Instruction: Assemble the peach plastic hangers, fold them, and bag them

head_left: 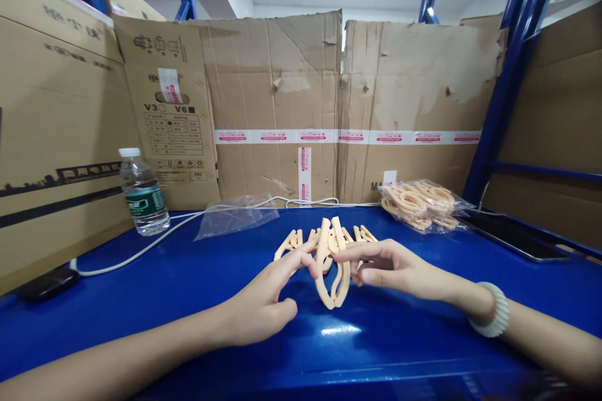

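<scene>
A large beige plastic clothes peg (322, 266) is upright in front of me on the blue table, its two handles pointing up and its rounded jaws down. My left hand (270, 301) reaches in from the left, fingertips at the peg's side, thumb held apart. From the other side, my right hand (399, 269) has its index finger stretched to the right arm of the peg, with the thumb lower and apart. Neither hand is wrapped round it. Behind it stand several similar pegs (285, 244), partly hidden by my fingers and the front peg.
A clear bag of beige pegs (418, 203) lies at the back right, near a dark tablet-like device (522, 238). Left are a water bottle (143, 197), a black device (49, 284), a white cable (141, 257) and a plastic bag (237, 218). Cardboard (277, 100) walls the back.
</scene>
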Motion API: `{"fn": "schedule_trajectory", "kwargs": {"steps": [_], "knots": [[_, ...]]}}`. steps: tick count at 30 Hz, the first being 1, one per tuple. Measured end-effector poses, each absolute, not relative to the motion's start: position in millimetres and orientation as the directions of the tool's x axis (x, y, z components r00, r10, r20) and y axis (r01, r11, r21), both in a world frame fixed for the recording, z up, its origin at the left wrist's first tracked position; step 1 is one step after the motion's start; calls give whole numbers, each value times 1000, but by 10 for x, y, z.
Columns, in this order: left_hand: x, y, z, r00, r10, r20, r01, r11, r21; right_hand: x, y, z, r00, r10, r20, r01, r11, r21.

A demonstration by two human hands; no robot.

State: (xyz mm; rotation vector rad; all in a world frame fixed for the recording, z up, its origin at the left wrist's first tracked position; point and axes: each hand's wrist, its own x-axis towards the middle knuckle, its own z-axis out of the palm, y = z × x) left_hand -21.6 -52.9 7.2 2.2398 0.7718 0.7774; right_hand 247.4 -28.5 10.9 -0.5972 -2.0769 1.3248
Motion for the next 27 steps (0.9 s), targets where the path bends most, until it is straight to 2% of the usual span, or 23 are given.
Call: {"fn": "schedule_trajectory", "kwargs": {"steps": [3, 6, 8, 11, 14, 16, 19, 22, 24, 27], "knots": [[-233, -488, 73, 623, 692, 366, 251, -619, 744, 2569, -206, 175, -658, 713, 241, 96, 397, -913], [-256, -447, 72, 589, 703, 400, 228, -619, 752, 2805, -82, 304, -514, 816, 264, 228, 427, -875], [-265, -423, 69, 575, 705, 416, 233, -628, 743, 3011, 24, 382, -413, 867, 279, 381, 443, -812], [-270, -393, 49, 564, 710, 420, 249, -632, 734, 3273, 176, 424, -293, 919, 263, 665, 394, -634], [-276, -375, 21, 547, 736, 398, 315, -622, 717, 3383, 243, 386, -292, 951, 106, 804, 304, -511], [-280, -370, 6, 538, 748, 387, 376, -625, 685, 3382, 221, 361, -308, 951, -10, 825, 262, -500], [-277, -374, -6, 515, 767, 383, 471, -627, 621, 3340, 130, 374, -326, 941, -95, 825, 234, -514], [-264, -389, -17, 493, 772, 402, 570, -636, 521, 3311, 46, 414, -327, 925, -193, 858, 205, -471], [-254, -409, -26, 502, 766, 401, 634, -641, 432, 3301, 11, 418, -330, 930, -163, 890, 249, -383], [-233, -453, -33, 523, 780, 342, 731, -617, 291, 3267, -57, 358, -382, 921, 78, 894, 389, -221]]}}
